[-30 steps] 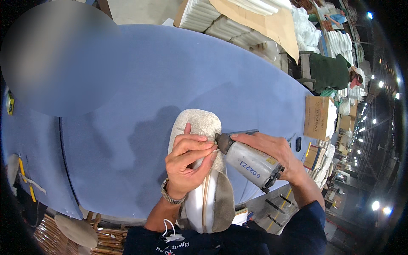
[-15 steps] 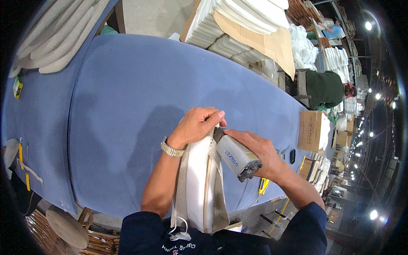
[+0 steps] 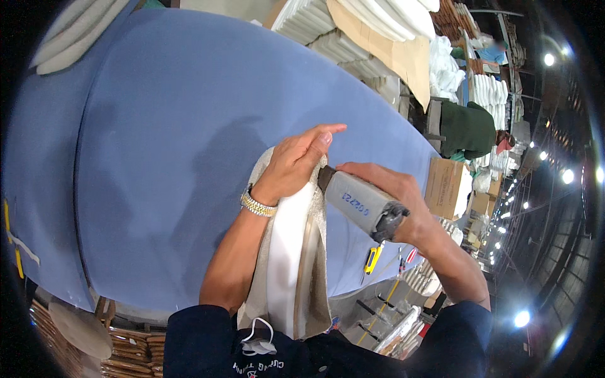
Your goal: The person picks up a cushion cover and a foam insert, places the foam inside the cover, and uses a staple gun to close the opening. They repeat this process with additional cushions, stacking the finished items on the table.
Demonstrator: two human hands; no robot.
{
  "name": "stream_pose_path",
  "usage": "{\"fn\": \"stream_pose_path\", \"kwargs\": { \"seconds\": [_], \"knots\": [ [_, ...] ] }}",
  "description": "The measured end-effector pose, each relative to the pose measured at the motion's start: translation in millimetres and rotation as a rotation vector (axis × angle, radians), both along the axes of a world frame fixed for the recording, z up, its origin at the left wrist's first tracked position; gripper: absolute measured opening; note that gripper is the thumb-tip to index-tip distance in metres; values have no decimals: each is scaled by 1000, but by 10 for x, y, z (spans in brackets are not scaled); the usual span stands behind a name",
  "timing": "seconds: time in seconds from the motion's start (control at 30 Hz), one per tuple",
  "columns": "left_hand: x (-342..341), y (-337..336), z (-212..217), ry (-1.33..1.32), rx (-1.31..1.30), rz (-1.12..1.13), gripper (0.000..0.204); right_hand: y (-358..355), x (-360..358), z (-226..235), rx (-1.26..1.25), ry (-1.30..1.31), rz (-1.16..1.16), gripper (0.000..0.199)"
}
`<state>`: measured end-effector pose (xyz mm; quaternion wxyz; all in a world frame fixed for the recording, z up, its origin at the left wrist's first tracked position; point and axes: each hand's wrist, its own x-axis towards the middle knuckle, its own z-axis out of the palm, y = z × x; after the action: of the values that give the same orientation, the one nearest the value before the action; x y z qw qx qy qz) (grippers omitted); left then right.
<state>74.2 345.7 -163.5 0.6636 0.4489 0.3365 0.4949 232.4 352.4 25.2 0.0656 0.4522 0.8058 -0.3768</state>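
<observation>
A padded piece with a white foam face stands on edge against my body, with beige fabric along its sides and a brownish strip beside the foam. My left hand rests on its upper end, over the fabric edge, with fingers stretched out. A grey staple gun is gripped in my right hand. Its dark nose meets the fabric edge just right of my left hand. The fingers wrapped round the gun's far side are partly hidden.
The large blue table lies under my hands. A yellow utility knife lies right of the piece. Beige pads are piled far left. Beyond the right edge stand a cardboard box and a person in dark green.
My left hand has gone from bent fingers at the fabric edge to stretched ones. The staple gun's nose has moved slightly away from me along the edge. The whole view has shifted.
</observation>
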Motion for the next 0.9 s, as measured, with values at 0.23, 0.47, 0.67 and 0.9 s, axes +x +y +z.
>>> {"fn": "stream_pose_path", "kwargs": {
  "seconds": [0.23, 0.47, 0.67, 0.9],
  "knots": [
    [-46, -33, 71, 32, 5, 71, 57, -79, -39, -92, 45, 35, -3, 79],
    [-46, -50, 117, 28, -73, 70, 52, -77, -35, -67, 116, -4, 45, 76],
    [-145, -5, 87, 66, -92, -106, 58, -302, 99, -139, 280, 107, 15, 74],
    [-379, -228, 776, 1017, -63, -87, 69, -1436, 1007, -830, 375, 238, -541, 66]
  ]
}}
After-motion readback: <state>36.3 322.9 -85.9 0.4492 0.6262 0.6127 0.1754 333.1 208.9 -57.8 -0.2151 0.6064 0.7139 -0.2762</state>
